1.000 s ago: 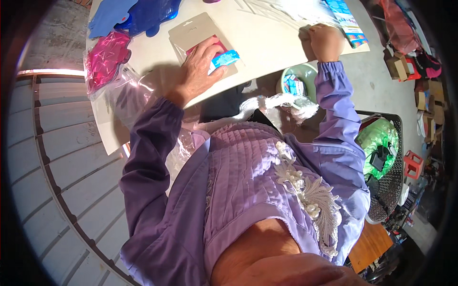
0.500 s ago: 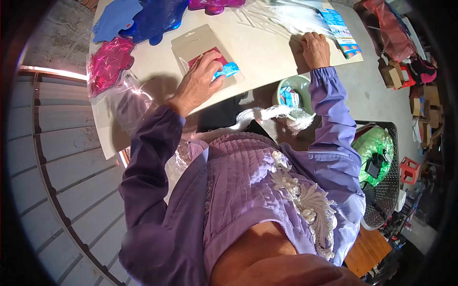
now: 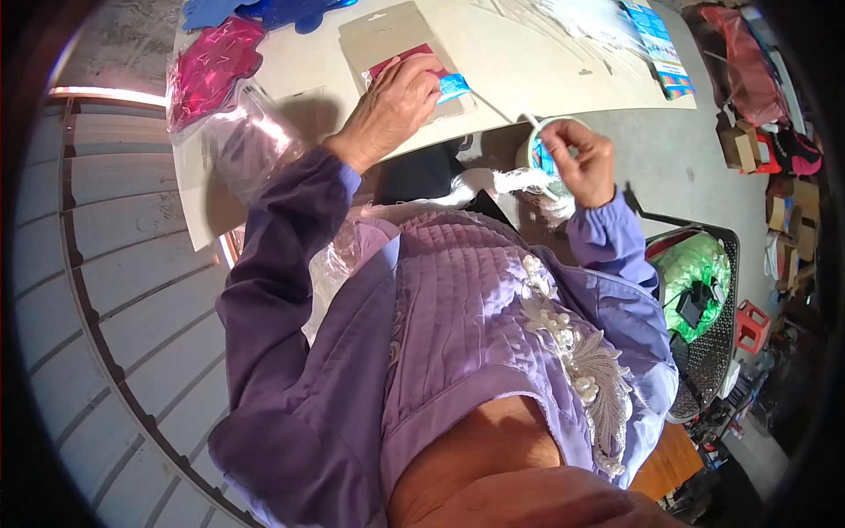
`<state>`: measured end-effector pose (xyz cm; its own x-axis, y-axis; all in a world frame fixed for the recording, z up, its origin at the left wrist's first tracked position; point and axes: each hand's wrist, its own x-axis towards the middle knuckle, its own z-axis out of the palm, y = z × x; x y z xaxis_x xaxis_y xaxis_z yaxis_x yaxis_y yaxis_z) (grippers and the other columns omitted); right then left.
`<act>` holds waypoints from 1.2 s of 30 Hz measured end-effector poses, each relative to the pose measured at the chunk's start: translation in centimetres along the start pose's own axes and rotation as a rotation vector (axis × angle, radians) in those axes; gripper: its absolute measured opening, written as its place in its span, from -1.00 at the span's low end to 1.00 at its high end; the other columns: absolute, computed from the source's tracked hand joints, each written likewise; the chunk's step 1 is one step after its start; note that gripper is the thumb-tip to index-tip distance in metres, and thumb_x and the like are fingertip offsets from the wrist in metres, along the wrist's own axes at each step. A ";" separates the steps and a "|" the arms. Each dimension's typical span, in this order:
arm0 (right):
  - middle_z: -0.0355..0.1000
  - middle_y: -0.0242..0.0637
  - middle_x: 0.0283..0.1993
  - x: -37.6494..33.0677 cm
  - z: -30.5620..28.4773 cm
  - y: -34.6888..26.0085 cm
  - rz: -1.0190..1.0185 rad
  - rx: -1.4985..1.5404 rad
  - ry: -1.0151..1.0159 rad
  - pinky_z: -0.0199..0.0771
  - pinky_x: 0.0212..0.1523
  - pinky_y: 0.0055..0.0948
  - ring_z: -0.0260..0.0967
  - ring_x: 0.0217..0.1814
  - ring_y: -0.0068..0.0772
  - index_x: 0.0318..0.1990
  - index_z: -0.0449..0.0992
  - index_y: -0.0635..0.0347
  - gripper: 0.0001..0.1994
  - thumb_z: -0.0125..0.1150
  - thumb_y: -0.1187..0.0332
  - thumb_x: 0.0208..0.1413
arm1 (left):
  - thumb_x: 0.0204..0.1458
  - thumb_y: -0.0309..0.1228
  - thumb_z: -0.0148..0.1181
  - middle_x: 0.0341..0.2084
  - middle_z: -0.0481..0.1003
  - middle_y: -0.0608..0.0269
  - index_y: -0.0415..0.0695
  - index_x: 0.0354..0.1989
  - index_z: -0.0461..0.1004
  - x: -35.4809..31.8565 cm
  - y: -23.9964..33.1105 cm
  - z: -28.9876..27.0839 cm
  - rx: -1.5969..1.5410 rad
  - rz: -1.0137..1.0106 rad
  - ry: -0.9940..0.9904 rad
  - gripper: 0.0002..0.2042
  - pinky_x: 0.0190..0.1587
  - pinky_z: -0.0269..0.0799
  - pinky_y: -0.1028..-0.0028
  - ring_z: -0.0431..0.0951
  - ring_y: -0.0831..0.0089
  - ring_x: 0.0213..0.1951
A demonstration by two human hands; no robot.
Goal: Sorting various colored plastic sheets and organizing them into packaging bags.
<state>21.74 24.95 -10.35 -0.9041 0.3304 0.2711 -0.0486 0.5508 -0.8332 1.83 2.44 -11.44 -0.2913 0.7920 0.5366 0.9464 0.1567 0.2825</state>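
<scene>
The left hand (image 3: 392,106) lies flat, fingers spread and pressing, on a pink-and-blue packet (image 3: 422,75) that sits on a tan card sleeve (image 3: 378,35) near the front edge of the pale counter (image 3: 546,62). The right hand (image 3: 581,158) is lifted off the counter, thumb and fingers pinching a small blue-and-white item (image 3: 544,158) at the mouth of a pale green cup (image 3: 535,141) just below the counter edge — whether it grips the cup's rim as well I cannot tell. To do this well, the left palm should hold the packet square on the card so it does not slide, while the right keeps a light fingertip pinch and brings the piece across low. Pink star-patterned bags (image 3: 211,70) and clear plastic wrap (image 3: 255,141) lie at the counter's left end — near enough to snag a sleeve.
</scene>
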 end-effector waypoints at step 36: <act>0.48 -0.13 -0.49 5.0 7.1 -3.0 -0.062 -0.177 -0.095 0.46 -0.42 -0.36 0.50 -0.46 -0.17 -0.34 0.54 0.25 -0.86 0.31 0.48 -0.10 | 0.12 -0.36 0.11 -0.13 0.38 0.24 -0.12 -0.09 0.35 -0.6 -0.4 0.6 0.100 0.050 -0.057 -0.77 0.19 0.22 0.16 0.40 0.29 0.02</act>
<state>14.32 19.51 -9.92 -0.9379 0.2226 0.2660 -0.0379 0.6965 -0.7166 1.73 2.25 -12.38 -0.2379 0.8318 0.5015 0.9695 0.1721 0.1744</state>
